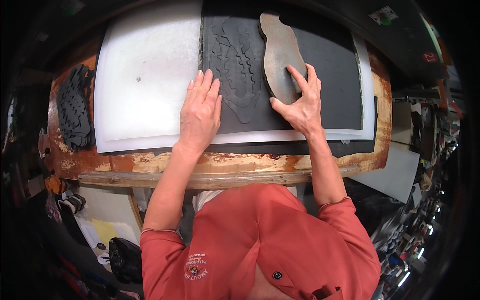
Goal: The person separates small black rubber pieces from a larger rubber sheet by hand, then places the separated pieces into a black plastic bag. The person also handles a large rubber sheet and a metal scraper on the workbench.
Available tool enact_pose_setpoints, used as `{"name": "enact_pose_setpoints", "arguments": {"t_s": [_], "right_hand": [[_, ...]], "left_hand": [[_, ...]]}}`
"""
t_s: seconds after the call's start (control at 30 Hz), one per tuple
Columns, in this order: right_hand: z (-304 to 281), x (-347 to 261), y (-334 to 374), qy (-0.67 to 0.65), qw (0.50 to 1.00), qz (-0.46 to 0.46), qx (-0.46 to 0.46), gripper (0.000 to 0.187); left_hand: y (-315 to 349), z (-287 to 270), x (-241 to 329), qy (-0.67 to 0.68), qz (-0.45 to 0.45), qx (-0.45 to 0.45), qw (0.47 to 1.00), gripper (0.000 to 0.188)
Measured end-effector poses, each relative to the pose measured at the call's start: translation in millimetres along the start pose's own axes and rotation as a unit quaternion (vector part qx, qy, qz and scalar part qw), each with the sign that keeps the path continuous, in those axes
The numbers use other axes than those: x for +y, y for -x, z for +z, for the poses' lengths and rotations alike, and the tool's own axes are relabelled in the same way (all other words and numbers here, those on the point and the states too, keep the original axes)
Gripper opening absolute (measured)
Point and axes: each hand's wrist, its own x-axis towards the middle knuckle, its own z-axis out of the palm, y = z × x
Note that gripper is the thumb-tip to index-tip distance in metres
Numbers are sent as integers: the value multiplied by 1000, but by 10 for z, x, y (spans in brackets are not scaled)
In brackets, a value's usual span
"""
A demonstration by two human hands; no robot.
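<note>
A sole-shaped metal cutting die (282, 52) lies on a black sheet (330, 80), to the right of cut outlines. My right hand (304, 102) grips its near end, thumb at the left edge, index finger on top and the other fingers at the right edge. Flat and with fingers stretched out, my left hand (200, 110) rests across the sheet's left edge and the white board (145, 100). Between my hands, a sole-shaped cut piece (242, 107) with toothed inner lines still sits in the sheet. The die's underside is hidden.
A stack of black toothed cut pieces (75, 107) lies at the left of the worn wooden table (225, 162). Dark machine parts with a green button (385, 21) stand beyond the board. A pale panel (390, 170) juts out at the lower right.
</note>
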Motion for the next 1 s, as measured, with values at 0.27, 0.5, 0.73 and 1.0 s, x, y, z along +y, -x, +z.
{"name": "enact_pose_setpoints", "arguments": {"t_s": [0.27, 0.5, 0.73, 1.0], "right_hand": [[-5, 15, -25, -20, 999, -29, 24, 80], [-70, 170, 117, 27, 995, -84, 43, 84], [-4, 245, 329, -40, 990, -78, 106, 78], [-954, 793, 105, -292, 900, -26, 324, 17]], "left_hand": [[37, 24, 7, -5, 5, 11, 1000, 34], [242, -187, 286, 66, 14, 62, 996, 31], [1189, -207, 1030, 191, 7, -10, 982, 7], [1426, 30, 892, 73, 60, 26, 995, 8]]}}
